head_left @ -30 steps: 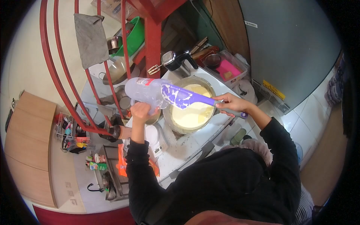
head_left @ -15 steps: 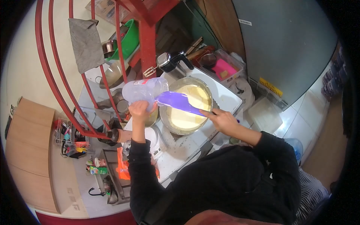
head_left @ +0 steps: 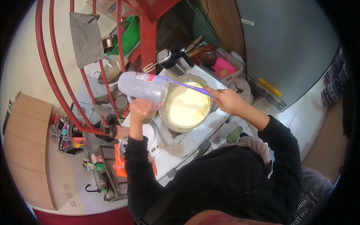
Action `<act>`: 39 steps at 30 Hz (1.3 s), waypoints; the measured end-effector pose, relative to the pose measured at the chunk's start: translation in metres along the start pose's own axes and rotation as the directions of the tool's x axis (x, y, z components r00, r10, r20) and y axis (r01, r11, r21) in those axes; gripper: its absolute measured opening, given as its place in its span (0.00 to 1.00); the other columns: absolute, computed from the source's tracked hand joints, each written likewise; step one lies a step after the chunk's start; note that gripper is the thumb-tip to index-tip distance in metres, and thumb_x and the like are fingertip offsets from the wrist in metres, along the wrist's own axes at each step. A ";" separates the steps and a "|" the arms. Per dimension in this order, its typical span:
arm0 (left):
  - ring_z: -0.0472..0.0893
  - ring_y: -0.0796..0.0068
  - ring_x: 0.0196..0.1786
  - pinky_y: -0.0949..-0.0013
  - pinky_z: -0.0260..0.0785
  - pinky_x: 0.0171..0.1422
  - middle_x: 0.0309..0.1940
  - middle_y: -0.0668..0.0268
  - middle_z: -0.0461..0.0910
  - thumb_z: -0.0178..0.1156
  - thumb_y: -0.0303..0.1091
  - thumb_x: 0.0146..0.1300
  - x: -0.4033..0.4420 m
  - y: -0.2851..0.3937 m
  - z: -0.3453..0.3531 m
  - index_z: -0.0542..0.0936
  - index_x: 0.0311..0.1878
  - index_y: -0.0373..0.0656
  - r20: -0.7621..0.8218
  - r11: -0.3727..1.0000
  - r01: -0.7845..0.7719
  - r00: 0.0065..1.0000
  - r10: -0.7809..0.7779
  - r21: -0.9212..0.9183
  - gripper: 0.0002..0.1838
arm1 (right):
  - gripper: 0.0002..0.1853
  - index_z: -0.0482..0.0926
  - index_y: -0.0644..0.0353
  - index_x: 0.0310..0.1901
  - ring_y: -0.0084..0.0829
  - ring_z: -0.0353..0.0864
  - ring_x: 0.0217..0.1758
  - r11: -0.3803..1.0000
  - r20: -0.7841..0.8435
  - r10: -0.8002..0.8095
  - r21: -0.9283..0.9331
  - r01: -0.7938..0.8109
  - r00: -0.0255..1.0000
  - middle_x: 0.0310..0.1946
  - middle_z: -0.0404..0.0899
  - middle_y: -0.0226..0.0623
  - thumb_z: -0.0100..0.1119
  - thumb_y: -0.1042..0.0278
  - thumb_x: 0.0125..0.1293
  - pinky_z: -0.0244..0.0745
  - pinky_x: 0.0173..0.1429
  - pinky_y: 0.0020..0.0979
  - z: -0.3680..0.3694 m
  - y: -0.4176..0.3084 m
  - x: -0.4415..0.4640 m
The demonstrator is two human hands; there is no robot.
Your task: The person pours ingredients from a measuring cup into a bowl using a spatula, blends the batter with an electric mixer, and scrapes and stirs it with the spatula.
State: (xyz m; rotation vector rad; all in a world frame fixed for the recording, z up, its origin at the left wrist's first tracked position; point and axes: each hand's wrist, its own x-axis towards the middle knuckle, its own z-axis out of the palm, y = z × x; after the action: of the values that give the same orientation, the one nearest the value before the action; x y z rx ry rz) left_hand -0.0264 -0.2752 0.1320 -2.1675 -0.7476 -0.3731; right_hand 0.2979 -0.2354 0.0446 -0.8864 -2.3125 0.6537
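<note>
Jug, its red label unreadable, is clutched in our left hand while our right hand grips the purple spatula.

Bright, fairly even indoor light. Glare on floor tiles; pale mixture nearly washed out. Strong fisheye: red railing bowed, corners black. Print on the jug soft, probably unreadable.

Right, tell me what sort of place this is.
Likely a kitchen, perhaps a home one: a bowl of pale, creamy mix sits by a hand mixer, and a scale is on the same white surface.
</note>
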 end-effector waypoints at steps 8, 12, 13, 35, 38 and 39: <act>0.62 0.77 0.11 0.75 0.52 0.16 0.07 0.72 0.57 0.67 0.43 0.44 -0.001 0.004 0.000 0.59 0.11 0.49 0.034 1.000 -0.017 0.999 0.017 0.000 0.25 | 0.20 0.67 0.61 0.56 0.36 0.72 0.15 0.887 -0.030 -0.126 0.445 0.126 0.992 0.18 0.73 0.47 0.49 0.68 0.62 0.68 0.26 0.32 0.046 0.025 0.003; 0.62 0.75 0.11 0.73 0.54 0.16 0.07 0.72 0.57 0.68 0.43 0.43 -0.008 0.003 0.006 0.59 0.11 0.48 0.034 0.999 0.048 0.998 -0.048 -0.001 0.25 | 0.20 0.67 0.59 0.57 0.17 0.65 0.12 0.557 0.454 0.033 0.732 -0.393 0.891 0.16 0.69 0.32 0.49 0.65 0.64 0.63 0.19 0.22 0.021 0.018 -0.004; 0.63 0.73 0.11 0.72 0.54 0.16 0.07 0.71 0.58 0.68 0.41 0.41 -0.014 0.003 0.010 0.60 0.11 0.48 0.026 0.996 0.084 0.996 -0.083 -0.026 0.23 | 0.20 0.67 0.59 0.57 0.15 0.64 0.12 0.536 0.456 0.009 0.749 -0.389 0.890 0.17 0.67 0.29 0.48 0.65 0.64 0.62 0.18 0.20 0.020 0.019 -0.005; 0.63 0.80 0.16 0.73 0.56 0.21 0.10 0.63 0.67 0.64 0.35 0.49 -0.084 0.064 -0.018 0.75 0.22 0.30 -0.333 0.170 0.940 0.066 -0.941 -0.297 0.15 | 0.22 0.69 0.54 0.56 0.35 0.77 0.22 0.972 0.021 0.155 0.177 -0.156 0.988 0.35 0.77 0.50 0.55 0.71 0.57 0.71 0.31 0.30 0.035 0.049 -0.089; 0.64 0.83 0.19 0.73 0.58 0.23 0.12 0.67 0.69 0.61 0.36 0.54 -0.083 0.078 -0.031 0.76 0.24 0.28 -0.283 0.000 0.876 -0.155 -0.946 -0.482 0.16 | 0.22 0.68 0.59 0.56 0.29 0.74 0.21 0.974 -0.122 0.051 0.226 -0.022 0.991 0.31 0.78 0.48 0.55 0.71 0.58 0.69 0.29 0.30 0.030 0.041 -0.083; 0.65 0.83 0.19 0.73 0.59 0.24 0.12 0.68 0.69 0.60 0.36 0.55 -0.085 0.082 -0.036 0.76 0.24 0.28 -0.234 -0.074 0.836 -0.235 -0.943 -0.543 0.16 | 0.22 0.68 0.61 0.55 0.26 0.73 0.21 0.970 -0.050 0.113 0.222 -0.099 0.992 0.29 0.78 0.46 0.55 0.71 0.58 0.69 0.29 0.29 0.024 0.036 -0.076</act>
State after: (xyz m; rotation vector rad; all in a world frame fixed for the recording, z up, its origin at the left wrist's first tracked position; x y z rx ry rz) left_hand -0.0424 -0.3773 0.0653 -0.8650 -1.9311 -1.9021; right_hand 0.3442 -0.2709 -0.0204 -0.9167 -2.1009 0.8949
